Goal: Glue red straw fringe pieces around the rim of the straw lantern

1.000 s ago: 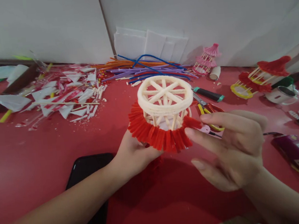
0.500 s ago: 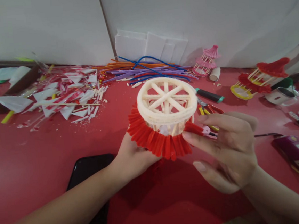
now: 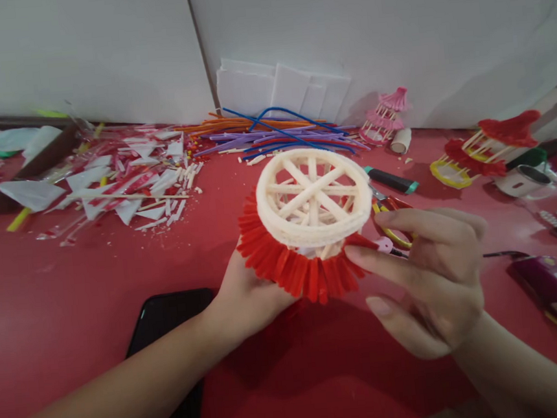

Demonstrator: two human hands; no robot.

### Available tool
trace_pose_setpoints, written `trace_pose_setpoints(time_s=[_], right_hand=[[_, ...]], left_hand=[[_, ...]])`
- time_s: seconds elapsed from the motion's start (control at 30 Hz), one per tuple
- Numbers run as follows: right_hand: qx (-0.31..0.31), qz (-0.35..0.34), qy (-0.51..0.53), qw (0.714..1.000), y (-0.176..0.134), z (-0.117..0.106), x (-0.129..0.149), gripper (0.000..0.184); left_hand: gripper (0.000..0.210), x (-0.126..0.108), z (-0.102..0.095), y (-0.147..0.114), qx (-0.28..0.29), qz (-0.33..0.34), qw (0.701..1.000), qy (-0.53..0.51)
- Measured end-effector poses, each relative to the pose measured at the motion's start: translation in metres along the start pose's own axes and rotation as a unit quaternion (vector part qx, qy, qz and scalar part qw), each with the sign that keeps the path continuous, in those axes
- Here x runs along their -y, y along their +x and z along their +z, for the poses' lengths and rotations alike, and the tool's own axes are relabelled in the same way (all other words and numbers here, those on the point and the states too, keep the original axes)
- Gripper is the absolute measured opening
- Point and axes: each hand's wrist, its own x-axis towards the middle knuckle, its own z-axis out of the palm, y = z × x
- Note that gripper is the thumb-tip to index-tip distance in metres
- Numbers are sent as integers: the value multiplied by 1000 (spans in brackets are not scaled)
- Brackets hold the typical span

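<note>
My left hand [image 3: 250, 296] grips a craft model from below and behind; its fingertips are hidden under it. The model has a cream fuzzy wheel-shaped ring [image 3: 313, 193] with crossing spokes on top. Below the ring, thin pale sticks show, and a skirt of red pipe-cleaner pieces [image 3: 294, 273] fans out around the front and left. My right hand [image 3: 431, 280] is at the model's right side, a fingertip touching the red pieces. Its thumb stands apart from the other fingers, with nothing seen between them.
Scissors [image 3: 396, 228] and a black-and-green cutter [image 3: 393, 179] lie behind my right hand. Pipe cleaners [image 3: 272, 138] and a scrap heap [image 3: 129, 176] lie by the wall. At right are a red-roofed model [image 3: 510, 130], a mug [image 3: 524, 181] and a purple power strip [image 3: 553, 289]. A phone [image 3: 171, 381] lies under my left forearm.
My right hand has shifted slightly right, its fingertip still at the red skirt. The model is tilted a little more toward me, its top ring showing rounder. My left hand keeps its grip.
</note>
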Motion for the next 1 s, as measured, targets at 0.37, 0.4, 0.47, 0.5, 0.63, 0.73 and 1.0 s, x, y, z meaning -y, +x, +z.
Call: trace_pose_setpoints(time_s=[0.37,0.4,0.47,0.5,0.63,0.73,1.0], right_hand=[[-57,202,147,967,-3,16,-8,28],[-9,197,164,967,-2,17,-7,26],[65,169,195,964,0,20,-4,20],[82,155,208,962,0,21,-2,16],[87,153,226,958,0,27,3,9],[65,197,184,961,-2,26,2,9],[31,222,116,968,-3,25,4,5]], left_hand=[[24,9,-2,-2,-47,-98,987,-121],[25,8,-1,-1,-44,-100,986,-126],[28,2,1,2,-28,-124,983,-130],[31,0,3,3,-28,-135,981,-133],[46,-2,4,0,-52,-182,971,-147],[36,7,0,-8,-67,-163,971,-159],[36,3,-1,-9,62,-54,991,-108]])
